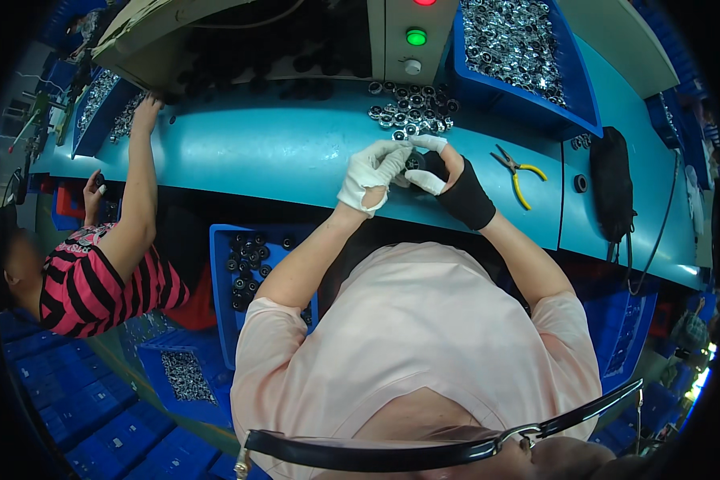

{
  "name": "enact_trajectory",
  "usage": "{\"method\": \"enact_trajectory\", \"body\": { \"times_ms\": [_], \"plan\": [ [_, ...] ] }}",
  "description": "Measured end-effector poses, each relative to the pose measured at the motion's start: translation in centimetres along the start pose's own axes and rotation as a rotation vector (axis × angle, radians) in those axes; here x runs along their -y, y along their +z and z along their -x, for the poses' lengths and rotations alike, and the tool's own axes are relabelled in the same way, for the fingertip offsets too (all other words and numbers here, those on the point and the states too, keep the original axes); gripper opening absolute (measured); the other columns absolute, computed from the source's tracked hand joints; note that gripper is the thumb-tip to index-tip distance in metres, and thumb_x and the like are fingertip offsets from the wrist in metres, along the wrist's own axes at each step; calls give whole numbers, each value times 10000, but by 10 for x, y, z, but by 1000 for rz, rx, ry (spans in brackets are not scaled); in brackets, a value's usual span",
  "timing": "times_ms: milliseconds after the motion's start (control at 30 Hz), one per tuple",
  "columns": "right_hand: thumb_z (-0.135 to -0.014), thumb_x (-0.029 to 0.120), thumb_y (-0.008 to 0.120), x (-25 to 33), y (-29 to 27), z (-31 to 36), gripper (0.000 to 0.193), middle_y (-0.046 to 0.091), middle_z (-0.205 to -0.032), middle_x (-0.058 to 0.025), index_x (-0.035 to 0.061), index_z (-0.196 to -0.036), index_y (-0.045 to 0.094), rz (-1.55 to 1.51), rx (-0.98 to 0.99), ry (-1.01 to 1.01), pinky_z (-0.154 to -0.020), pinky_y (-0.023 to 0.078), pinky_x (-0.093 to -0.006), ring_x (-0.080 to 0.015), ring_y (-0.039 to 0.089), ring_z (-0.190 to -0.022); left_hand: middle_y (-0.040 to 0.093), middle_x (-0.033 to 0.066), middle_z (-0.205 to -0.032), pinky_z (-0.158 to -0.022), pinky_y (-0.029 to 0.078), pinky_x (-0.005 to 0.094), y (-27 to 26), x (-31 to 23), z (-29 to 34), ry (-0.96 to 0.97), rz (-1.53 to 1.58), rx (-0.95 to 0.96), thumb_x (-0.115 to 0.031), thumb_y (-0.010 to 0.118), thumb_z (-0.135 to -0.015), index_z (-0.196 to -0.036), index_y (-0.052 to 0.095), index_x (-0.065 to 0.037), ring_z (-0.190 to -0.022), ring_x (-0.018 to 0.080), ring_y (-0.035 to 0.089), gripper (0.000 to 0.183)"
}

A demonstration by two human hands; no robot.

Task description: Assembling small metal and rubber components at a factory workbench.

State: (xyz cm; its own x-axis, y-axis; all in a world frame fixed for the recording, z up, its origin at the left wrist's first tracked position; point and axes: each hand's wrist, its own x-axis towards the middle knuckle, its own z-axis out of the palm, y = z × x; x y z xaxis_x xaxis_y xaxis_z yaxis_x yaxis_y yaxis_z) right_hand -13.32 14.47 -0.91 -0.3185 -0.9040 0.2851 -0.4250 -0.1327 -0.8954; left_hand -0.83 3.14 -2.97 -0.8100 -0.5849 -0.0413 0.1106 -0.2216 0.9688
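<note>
Left grip (368, 176): narrow, fingers on dark round part (414, 162) | right grip (462, 190): curled about same part, between both grips | shiny pieces (412, 106): just beyond, on worktop (280, 136) | pliers (517, 170): rightward

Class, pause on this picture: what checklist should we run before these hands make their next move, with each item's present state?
1. Dark round part secured: ok, between the fingers of the left hand and right hand.
2. Pliers out of the way: ok, lying to the right of the hands.
3. Loose parts well away from the fingertips: not ok, the heap reaches close to them.
4. Co-worker's hand apart: ok, far left.
5. Part's underside: cannot tell, hidden.
</note>
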Motion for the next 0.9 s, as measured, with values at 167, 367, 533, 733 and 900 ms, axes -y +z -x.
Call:
{"method": "enact_trajectory", "body": {
  "times_ms": [167,367,533,733,900],
  "plan": [
    [-843,55,617,7,0,13,483,572,-955,-50,45,-1291,438,-82,131,-30,-729,457,-239,-106,551,-783,599,91,-846,-616,506,260,-1,-5,15,-155,141,111,-182,617,-885,-1086,562,65,-720,169,624,323],
    [-852,102,613,13,-11,10,418,617,-983,-128,56,-1250,494,-52,344,212,-785,467,-298,-177,598,-870,635,83,-837,-577,478,233,-61,-36,48,-165,-95,109,-104,636,-848,-994,620,41,-675,132,602,206],
    [-793,8,573,-27,-45,-10,354,591,-1058,-177,57,-1143,561,409,-122,97,-814,466,-354,-323,580,-964,656,120,-731,-615,477,250,-165,-44,120,-610,-841,42,-135,693,-761,-889,667,20,-693,140,619,202],
    [-765,43,609,-42,-54,-25,394,551,-1083,-201,69,-1154,546,632,-6,23,-841,453,-418,-378,554,-985,665,159,-866,-572,518,318,-187,-46,122,-831,-968,76,-273,679,-781,-1037,643,-2,-665,239,649,375],
    [-781,121,602,-45,-56,-20,292,590,-966,-210,27,-1053,554,616,-28,94,-785,471,-424,-385,584,-894,617,83,-785,-546,480,257,-144,-93,2,-131,-483,150,-128,558,-884,-1098,602,5,-623,133,599,256]
  ]
}}
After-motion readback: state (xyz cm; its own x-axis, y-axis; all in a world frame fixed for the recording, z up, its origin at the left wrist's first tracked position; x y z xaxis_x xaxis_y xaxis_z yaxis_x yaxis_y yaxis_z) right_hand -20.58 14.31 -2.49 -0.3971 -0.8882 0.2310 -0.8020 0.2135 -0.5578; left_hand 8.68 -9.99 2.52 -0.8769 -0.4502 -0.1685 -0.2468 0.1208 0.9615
